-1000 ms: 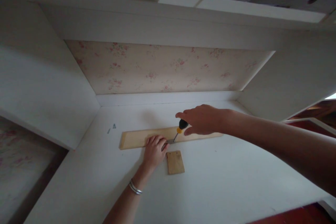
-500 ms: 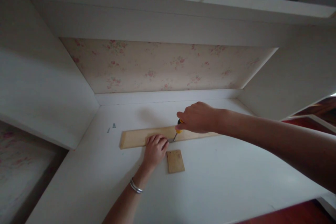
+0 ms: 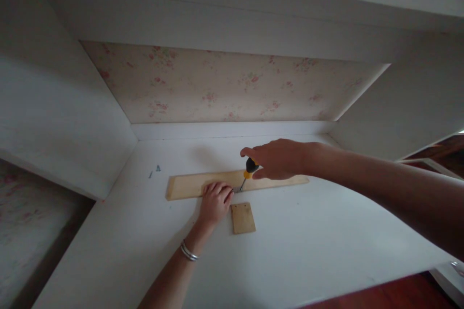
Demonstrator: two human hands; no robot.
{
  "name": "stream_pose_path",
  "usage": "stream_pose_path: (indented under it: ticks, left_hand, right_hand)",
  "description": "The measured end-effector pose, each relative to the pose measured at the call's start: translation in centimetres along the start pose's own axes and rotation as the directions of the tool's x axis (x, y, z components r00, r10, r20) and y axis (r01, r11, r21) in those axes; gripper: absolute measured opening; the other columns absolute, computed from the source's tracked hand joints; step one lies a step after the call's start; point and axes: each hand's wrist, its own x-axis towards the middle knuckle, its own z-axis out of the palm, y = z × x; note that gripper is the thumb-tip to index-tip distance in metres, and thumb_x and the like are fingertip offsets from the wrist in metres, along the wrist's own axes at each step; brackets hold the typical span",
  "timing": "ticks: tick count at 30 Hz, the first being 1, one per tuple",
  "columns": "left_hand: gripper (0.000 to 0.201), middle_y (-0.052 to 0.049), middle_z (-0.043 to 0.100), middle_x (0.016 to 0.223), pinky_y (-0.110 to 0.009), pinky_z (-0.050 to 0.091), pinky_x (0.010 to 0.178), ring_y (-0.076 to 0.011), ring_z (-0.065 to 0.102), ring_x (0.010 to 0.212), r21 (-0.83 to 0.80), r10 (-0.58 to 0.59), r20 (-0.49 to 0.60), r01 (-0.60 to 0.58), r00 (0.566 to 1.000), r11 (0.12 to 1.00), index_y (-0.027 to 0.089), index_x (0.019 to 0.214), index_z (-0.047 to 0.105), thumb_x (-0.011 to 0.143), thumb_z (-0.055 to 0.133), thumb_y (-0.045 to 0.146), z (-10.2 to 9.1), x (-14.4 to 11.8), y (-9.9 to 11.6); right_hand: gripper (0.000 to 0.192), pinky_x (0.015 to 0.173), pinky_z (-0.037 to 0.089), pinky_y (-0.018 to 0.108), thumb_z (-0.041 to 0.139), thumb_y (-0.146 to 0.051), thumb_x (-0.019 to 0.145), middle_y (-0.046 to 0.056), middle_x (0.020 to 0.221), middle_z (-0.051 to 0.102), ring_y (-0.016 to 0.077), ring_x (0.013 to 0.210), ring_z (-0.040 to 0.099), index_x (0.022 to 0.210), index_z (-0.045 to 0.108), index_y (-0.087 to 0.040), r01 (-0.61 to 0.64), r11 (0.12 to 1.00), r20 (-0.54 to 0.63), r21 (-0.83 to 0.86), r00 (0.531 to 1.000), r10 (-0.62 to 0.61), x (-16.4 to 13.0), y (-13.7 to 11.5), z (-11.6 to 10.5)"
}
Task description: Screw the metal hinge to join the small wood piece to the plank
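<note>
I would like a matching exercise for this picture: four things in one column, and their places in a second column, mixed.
Things:
1. long wooden strip
2. small wooden square
3. screwdriver
4. loose screws

Places:
A. in the right hand
B. under the left hand
C. left of the strip's end
D. just right of the left hand

Pairs: 1-B, 2-D, 3-A, 4-C

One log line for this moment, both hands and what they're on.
left hand: pressing long wooden strip | right hand: gripping screwdriver, tip down at strip | small wooden piece: loose on white surface
</note>
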Motion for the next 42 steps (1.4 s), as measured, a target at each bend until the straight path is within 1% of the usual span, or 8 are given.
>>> stream_pose_path:
  ticks: [5, 10, 15, 19, 24, 29, 39, 42]
  left_hand:
    - [0.016, -0.003, 0.061, 0.101, -0.040, 0.035, 0.087, -0.0210, 0.050, 0.098, -0.010, -0.001, 0.001, 0.001, 1.000, 1.000, 0.026, 0.099, 0.063, 0.087, 0.052, 0.024, 0.04, -0.17, -0.14]
    - [0.016, -0.004, 0.061, 0.100, -0.041, 0.035, 0.087, -0.0214, 0.050, 0.097, -0.014, -0.005, -0.009, 0.005, 1.000, 1.000, 0.026, 0.098, 0.064, 0.087, 0.052, 0.024, 0.09, -0.28, -0.18]
    - [0.015, -0.004, 0.061, 0.100, -0.041, 0.035, 0.087, -0.0214, 0.051, 0.096, -0.011, -0.003, -0.019, 0.003, 1.000, 1.000, 0.025, 0.097, 0.064, 0.086, 0.053, 0.024, 0.14, -0.29, -0.19]
    - [0.015, -0.004, 0.061, 0.100, -0.040, 0.036, 0.088, -0.0212, 0.051, 0.097, -0.012, -0.008, -0.017, 0.008, 1.000, 1.000, 0.025, 0.096, 0.064, 0.086, 0.054, 0.024, 0.15, -0.30, -0.23]
    - [0.014, -0.003, 0.061, 0.100, -0.040, 0.037, 0.088, -0.0209, 0.051, 0.096, -0.017, -0.011, -0.011, 0.011, 1.000, 1.000, 0.025, 0.096, 0.064, 0.085, 0.055, 0.025, 0.26, -0.30, -0.37]
    - [0.014, -0.005, 0.061, 0.100, -0.041, 0.037, 0.089, -0.0213, 0.051, 0.097, -0.024, 0.005, -0.014, -0.005, 1.000, 1.000, 0.024, 0.096, 0.064, 0.086, 0.053, 0.025, 0.24, -0.23, -0.39]
    - [0.014, -0.004, 0.061, 0.101, -0.040, 0.036, 0.090, -0.0213, 0.051, 0.098, -0.038, 0.003, 0.002, -0.003, 1.000, 0.999, 0.024, 0.096, 0.063, 0.087, 0.052, 0.025, 0.27, -0.05, -0.40]
    - [0.014, -0.004, 0.061, 0.101, -0.040, 0.036, 0.090, -0.0216, 0.051, 0.098, -0.038, -0.001, 0.000, 0.001, 1.000, 0.999, 0.024, 0.096, 0.063, 0.087, 0.052, 0.025, 0.28, -0.03, -0.41]
  right_hand:
    - [0.048, 0.066, 0.043, 0.041, 0.032, -0.052, 0.089, 0.018, 0.088, 0.064, 0.0325, 0.084, 0.062, 0.105, 0.058, -0.014, -0.080, 0.991, -0.071, -0.105, 0.995, 0.073, 0.07, -0.34, 0.03]
    - [0.052, 0.064, 0.043, 0.038, 0.044, -0.054, 0.084, 0.014, 0.098, 0.064, 0.0300, 0.083, 0.062, 0.125, 0.044, -0.023, 0.009, 1.000, -0.047, -0.004, 0.999, -0.009, 0.13, -0.06, 0.40]
    - [0.057, 0.066, 0.042, 0.043, 0.030, -0.058, 0.087, 0.020, 0.091, 0.063, 0.0349, 0.086, 0.061, 0.110, 0.056, -0.013, -0.089, 0.994, -0.063, -0.059, 0.994, 0.086, 0.17, -0.22, 0.37]
    - [0.059, 0.063, 0.043, 0.040, 0.039, -0.059, 0.084, 0.016, 0.099, 0.064, 0.0329, 0.084, 0.062, 0.129, 0.041, -0.021, -0.022, 0.999, -0.020, 0.033, 1.000, 0.023, 0.17, -0.23, 0.24]
    - [0.050, 0.064, 0.042, 0.040, 0.034, -0.055, 0.087, 0.018, 0.089, 0.064, 0.0329, 0.083, 0.062, 0.110, 0.054, -0.015, -0.087, 0.994, -0.063, -0.062, 0.995, 0.083, 0.21, -0.26, 0.23]
    - [0.053, 0.063, 0.042, 0.036, 0.041, -0.053, 0.086, 0.015, 0.095, 0.065, 0.0286, 0.080, 0.063, 0.128, 0.041, -0.021, -0.028, 0.999, 0.002, 0.025, 1.000, 0.028, -0.03, -0.25, -0.01]
    - [0.048, 0.063, 0.041, 0.036, 0.043, -0.047, 0.085, 0.013, 0.100, 0.064, 0.0285, 0.081, 0.062, 0.127, 0.041, -0.022, -0.006, 0.997, -0.007, 0.071, 1.000, 0.006, 0.10, 0.31, 0.55]
    - [0.047, 0.062, 0.041, 0.038, 0.036, -0.052, 0.087, 0.016, 0.091, 0.064, 0.0317, 0.080, 0.062, 0.112, 0.052, -0.017, -0.057, 0.998, -0.022, -0.020, 0.998, 0.056, 0.20, 0.37, 0.60]
